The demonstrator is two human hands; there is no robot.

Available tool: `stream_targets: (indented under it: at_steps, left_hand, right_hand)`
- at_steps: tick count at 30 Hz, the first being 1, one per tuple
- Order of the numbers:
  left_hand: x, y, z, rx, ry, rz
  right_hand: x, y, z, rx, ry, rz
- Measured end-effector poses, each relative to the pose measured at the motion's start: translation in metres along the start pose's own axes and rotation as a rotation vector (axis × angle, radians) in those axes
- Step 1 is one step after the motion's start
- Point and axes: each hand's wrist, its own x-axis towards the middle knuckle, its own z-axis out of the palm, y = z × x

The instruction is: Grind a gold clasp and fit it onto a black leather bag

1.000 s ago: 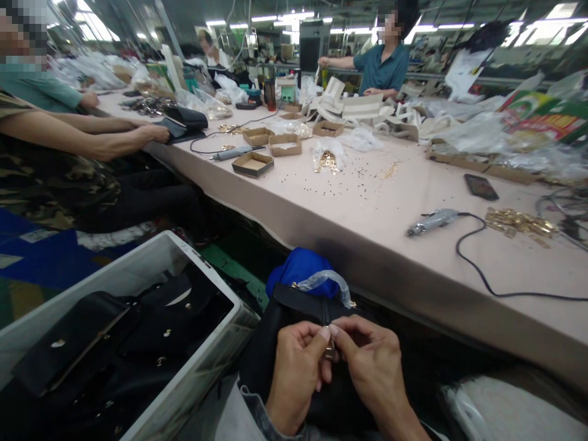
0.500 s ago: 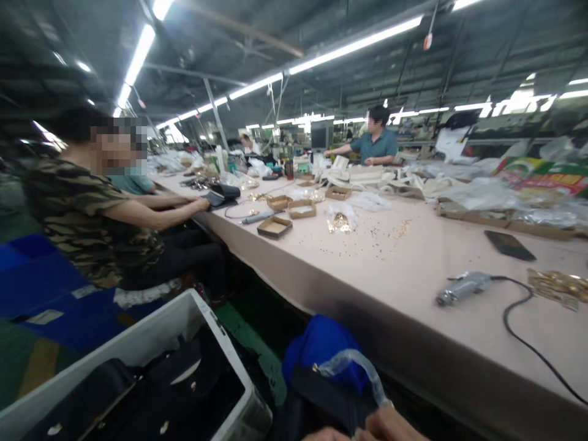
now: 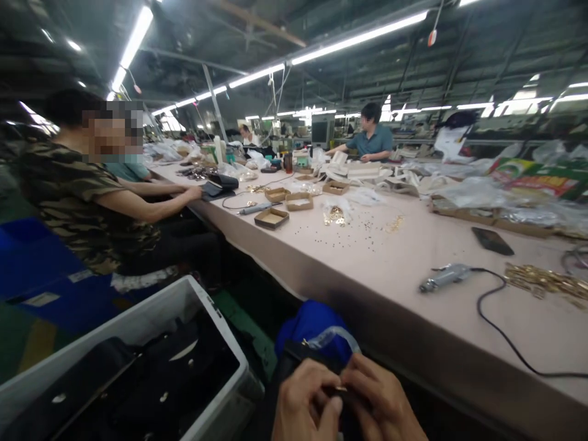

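My left hand (image 3: 301, 398) and my right hand (image 3: 383, 401) are close together at the bottom of the view, in front of my lap. Both are closed, fingers pinching a dark edge of what looks like a black bag (image 3: 289, 355). A small gold-coloured metal piece (image 3: 340, 388) shows between the fingertips. Just behind the hands, a clear plastic strip (image 3: 337, 334) curves over blue cloth (image 3: 312, 315). The hands hide most of the black bag.
Left of me stands a white crate (image 3: 220, 331) of black bags. On the long table (image 3: 367, 288) lie a grey electric screwdriver (image 3: 443, 278) with its cord, gold hardware (image 3: 546, 283), a phone (image 3: 492, 241) and small cardboard boxes (image 3: 272, 218). A co-worker (image 3: 78, 196) sits at left.
Both my hands have risen further into view and come together over the black bag. The plastic strip, earlier reaching to my right hand, now lies behind my hands. The view has shifted slightly.
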Motion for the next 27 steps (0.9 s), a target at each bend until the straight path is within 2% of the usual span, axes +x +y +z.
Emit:
stream_targets:
  at_steps: [2, 5, 10, 16, 20, 27]
  left_hand:
    - [0.004, 0.016, -0.002, 0.081, -0.023, 0.092]
    - [0.021, 0.028, -0.003, 0.072, -0.042, 0.045]
    - [0.043, 0.021, -0.002, 0.0, -0.074, -0.096]
    - [0.049, 0.011, 0.002, -0.042, -0.11, -0.205]
    - [0.049, 0.013, 0.004, -0.005, -0.094, -0.223]
    - [0.047, 0.015, 0.002, -0.02, -0.153, -0.203]
  right_hand:
    - [0.005, -0.008, -0.006, 0.035, -0.024, 0.071]
    - [0.009, -0.011, -0.01, 0.063, -0.058, 0.167]
    - [0.004, 0.0, -0.006, 0.099, -0.017, 0.233]
    - [-0.003, 0.008, 0.005, 0.101, 0.036, 0.26]
    - [0.008, 0.002, 0.005, 0.125, -0.11, 0.316]
    - [0.015, 0.0, 0.01, 0.154, -0.057, 0.337]
